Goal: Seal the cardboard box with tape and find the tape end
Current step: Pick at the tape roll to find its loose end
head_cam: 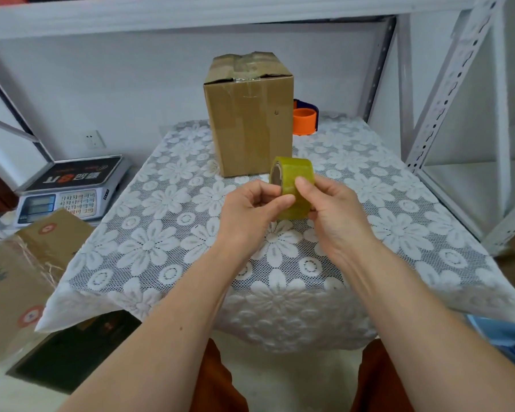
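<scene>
The yellowish tape roll [293, 185] is held above the lace tablecloth [161, 233], just in front of the cardboard box [247, 120], core axis pointing left-right, gripped by the right hand [330, 206], while the left hand [250, 206], equally near, is pinched on its face, presumably feeling for the end.

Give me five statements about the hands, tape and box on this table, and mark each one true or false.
1. Both hands, left and right, hold the tape roll. True.
2. The tape roll is blue. False: yellowish and translucent.
3. The cardboard box stands upright on the lace tablecloth. True.
4. The box's top flaps stand wide open. False: folded shut, with tape across them.
5. The scale sits on top of the box. False: beside the table, left.
</scene>
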{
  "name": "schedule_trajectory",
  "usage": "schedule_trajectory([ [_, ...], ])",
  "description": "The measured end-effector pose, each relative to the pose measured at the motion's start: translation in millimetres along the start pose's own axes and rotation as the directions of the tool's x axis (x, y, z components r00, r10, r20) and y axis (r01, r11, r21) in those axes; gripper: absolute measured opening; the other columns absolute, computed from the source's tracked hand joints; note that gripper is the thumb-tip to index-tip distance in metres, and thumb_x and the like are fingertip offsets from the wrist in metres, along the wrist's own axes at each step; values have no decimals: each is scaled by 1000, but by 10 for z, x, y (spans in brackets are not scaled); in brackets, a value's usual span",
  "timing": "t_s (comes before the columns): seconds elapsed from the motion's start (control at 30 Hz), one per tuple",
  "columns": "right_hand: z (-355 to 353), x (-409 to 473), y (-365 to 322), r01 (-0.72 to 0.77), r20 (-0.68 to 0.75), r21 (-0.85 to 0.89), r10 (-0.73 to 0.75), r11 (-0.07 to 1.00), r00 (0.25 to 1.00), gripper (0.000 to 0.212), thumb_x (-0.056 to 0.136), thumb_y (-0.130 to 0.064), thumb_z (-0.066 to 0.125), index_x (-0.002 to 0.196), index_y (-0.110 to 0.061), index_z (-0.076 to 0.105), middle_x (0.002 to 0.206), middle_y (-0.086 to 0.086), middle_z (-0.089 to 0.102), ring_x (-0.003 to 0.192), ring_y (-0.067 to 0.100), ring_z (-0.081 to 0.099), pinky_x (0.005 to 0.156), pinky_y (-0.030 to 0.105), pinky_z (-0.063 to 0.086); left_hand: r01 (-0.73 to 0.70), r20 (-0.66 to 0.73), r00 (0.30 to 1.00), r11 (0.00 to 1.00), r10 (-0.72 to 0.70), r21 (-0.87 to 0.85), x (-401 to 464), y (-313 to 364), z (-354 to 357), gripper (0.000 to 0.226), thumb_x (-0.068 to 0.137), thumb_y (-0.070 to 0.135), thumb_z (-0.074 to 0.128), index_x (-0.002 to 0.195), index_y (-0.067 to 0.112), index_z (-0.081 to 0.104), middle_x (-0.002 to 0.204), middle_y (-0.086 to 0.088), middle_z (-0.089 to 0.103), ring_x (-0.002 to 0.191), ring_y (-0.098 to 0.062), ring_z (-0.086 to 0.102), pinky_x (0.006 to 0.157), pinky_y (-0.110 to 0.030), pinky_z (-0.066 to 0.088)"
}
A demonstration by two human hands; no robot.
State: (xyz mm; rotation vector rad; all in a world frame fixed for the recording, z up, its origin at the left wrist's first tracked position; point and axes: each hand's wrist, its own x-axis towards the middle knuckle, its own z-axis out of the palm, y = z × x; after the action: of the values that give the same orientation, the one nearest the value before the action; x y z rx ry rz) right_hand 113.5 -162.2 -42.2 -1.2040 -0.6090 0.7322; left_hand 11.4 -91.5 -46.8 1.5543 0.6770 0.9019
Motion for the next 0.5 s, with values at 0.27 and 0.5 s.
schedule_trajectory([
  [0.27, -50, 49, 7, 15, 88, -47, -11, 999, 996, 18, 90, -13, 58, 93, -16, 75, 95, 9, 73, 87, 17, 57, 81, 32, 39, 6, -26, 1000, 1000, -7, -28, 25, 18, -42, 9, 78, 8, 74, 76, 14, 67, 62, 6, 63, 53, 0, 53, 57, -14, 47],
  [0.5, -42, 38, 14, 12, 39, 31, -13, 999, 999, 15, 89, -11, 60, 89, -13, 74, 88, 6, 73, 76, 10, 66, 66, 20, 50, 13, 5, 1000, 999, -12, -47, 14, 0, -12, 8, 78, 6, 73, 78, 9, 66, 58, 9, 64, 52, 2, 55, 56, -13, 46],
])
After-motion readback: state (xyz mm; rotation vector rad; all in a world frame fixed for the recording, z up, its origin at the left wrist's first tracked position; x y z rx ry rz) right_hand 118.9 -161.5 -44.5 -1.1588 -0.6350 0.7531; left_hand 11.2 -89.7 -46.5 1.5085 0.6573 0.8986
